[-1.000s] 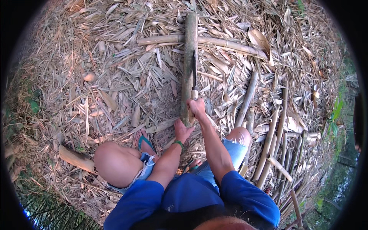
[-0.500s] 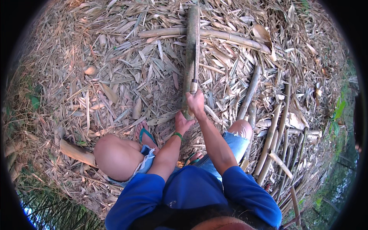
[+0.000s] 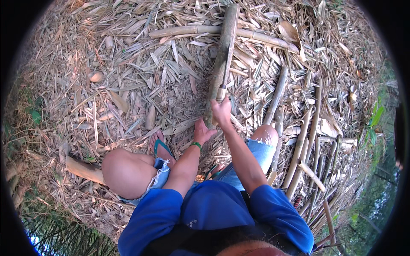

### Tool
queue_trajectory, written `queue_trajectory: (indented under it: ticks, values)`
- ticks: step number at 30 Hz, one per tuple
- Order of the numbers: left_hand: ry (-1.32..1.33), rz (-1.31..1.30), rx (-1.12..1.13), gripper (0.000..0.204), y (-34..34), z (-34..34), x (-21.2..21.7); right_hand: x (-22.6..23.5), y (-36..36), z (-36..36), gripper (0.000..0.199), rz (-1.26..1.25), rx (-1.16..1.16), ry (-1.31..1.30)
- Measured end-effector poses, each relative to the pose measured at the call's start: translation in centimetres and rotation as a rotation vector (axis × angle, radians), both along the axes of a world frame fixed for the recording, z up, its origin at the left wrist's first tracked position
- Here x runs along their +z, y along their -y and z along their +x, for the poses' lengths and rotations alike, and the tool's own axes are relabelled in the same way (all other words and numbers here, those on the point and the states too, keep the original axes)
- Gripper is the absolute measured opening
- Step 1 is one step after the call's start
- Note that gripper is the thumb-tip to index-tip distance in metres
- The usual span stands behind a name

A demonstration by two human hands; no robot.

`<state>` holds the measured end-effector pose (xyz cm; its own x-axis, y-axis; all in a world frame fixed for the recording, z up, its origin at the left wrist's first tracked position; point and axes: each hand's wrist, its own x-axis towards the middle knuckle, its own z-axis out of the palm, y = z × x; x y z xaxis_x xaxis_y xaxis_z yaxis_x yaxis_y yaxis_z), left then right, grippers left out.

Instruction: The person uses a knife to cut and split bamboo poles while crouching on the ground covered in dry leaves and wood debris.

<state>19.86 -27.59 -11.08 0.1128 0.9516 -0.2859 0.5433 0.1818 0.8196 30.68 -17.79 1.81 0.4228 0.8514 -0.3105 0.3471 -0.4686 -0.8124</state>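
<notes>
A thick, grey-brown bamboo length points away from me, its far part resting over a thinner bamboo pole. At its near end, my left hand is wrapped round the bamboo, thumb spread to the right. My right hand is closed on the pale handle of a long knife. The knife's dark, narrow blade runs forward along the bamboo's right side. From this angle I cannot tell how far the blade has gone into it.
Dry bamboo leaves cover the ground. Several thin poles lie to the right. A split piece of bamboo sits beside my left knee. My left foot, in a teal flip-flop, is close to my left forearm.
The bamboo's far end has swung to the right, so it now slants. My right hand and the knife have shifted slightly right with it. My left hand stays at the near end.
</notes>
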Motion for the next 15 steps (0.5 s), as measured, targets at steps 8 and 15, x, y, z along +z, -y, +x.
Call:
queue_trajectory:
  ticks: [8, 15]
  values:
    - [0.086, -0.324, 0.027, 0.104, -1.1, -2.1, 1.9, 9.5, -4.8, 0.0, 0.035, -0.183, 0.082, -0.403]
    - [-0.002, -0.281, 0.069, 0.113, -0.9, -2.1, 2.0, 13.0, -0.2, 7.1, 0.038, -0.123, 0.246, -0.178]
